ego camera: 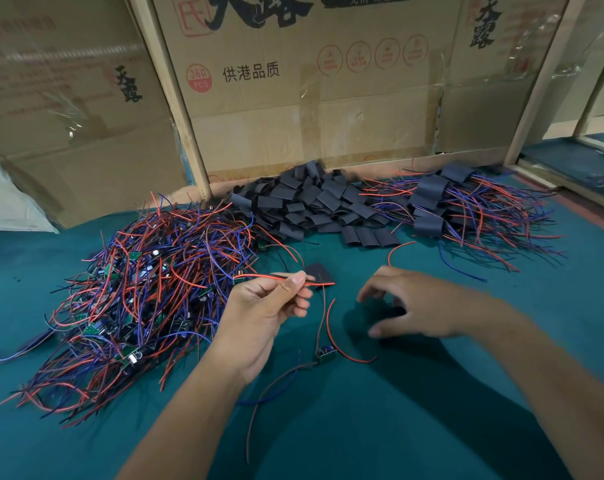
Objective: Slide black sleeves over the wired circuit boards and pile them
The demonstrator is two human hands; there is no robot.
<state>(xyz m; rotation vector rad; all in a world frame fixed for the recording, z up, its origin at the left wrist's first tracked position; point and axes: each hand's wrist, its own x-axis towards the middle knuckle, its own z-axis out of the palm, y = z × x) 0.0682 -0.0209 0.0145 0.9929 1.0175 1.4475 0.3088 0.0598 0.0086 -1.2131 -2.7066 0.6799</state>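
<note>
My left hand pinches a bundle of red and dark wires between thumb and fingers at mid-table. A small circuit board hangs from those wires and lies on the green mat below. One loose black sleeve lies just behind the pinched wires. My right hand hovers blurred to the right, fingers spread and curved, holding nothing. A heap of unsleeved wired boards lies at the left. Empty black sleeves are heaped at the back centre. Sleeved boards are piled at the back right.
Cardboard boxes and wooden posts wall off the back of the green mat. A stray red wire and a blue one lie ahead of my right hand. A plastic bag sits at far left.
</note>
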